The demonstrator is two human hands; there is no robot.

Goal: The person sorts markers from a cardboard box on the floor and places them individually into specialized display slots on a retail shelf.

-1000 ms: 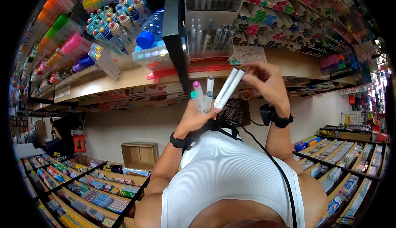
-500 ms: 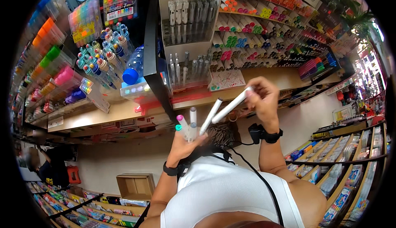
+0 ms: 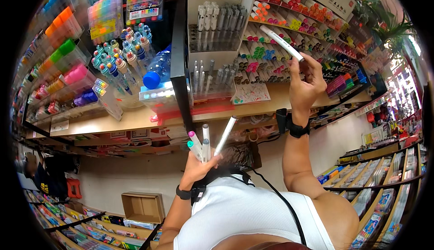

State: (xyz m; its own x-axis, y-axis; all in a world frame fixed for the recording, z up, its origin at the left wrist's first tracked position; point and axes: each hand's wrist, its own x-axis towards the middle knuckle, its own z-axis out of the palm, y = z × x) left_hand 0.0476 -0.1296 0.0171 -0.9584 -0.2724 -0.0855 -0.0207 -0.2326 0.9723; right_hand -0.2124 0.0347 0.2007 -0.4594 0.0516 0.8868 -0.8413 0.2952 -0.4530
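In my right hand [image 3: 307, 80] is a white marker [image 3: 284, 44], pinched at one end between thumb and fingers. It is raised in front of the marker rack [image 3: 271, 51], its far end pointing up and left toward the rows. My left hand [image 3: 199, 166], lower and nearer my body, is closed round several white markers [image 3: 206, 148]. Their coloured ends fan upward: pink, green and greyish ones together, and one dark-ended marker [image 3: 226, 134] leaning apart to the right. My palm hides their lower parts.
A wooden shelf edge [image 3: 217, 115] runs below the rack. Left of it stand a black upright panel [image 3: 181, 64], a blue-capped bottle [image 3: 152, 79] and a cluster of pens [image 3: 122, 60]. A cardboard box [image 3: 143, 207] lies lower left; slanted pen trays [image 3: 375, 191] line the right.
My right hand has risen and moved right, carrying its marker from beside the left hand's bunch up to the rack. The left hand keeps its markers and has barely shifted.
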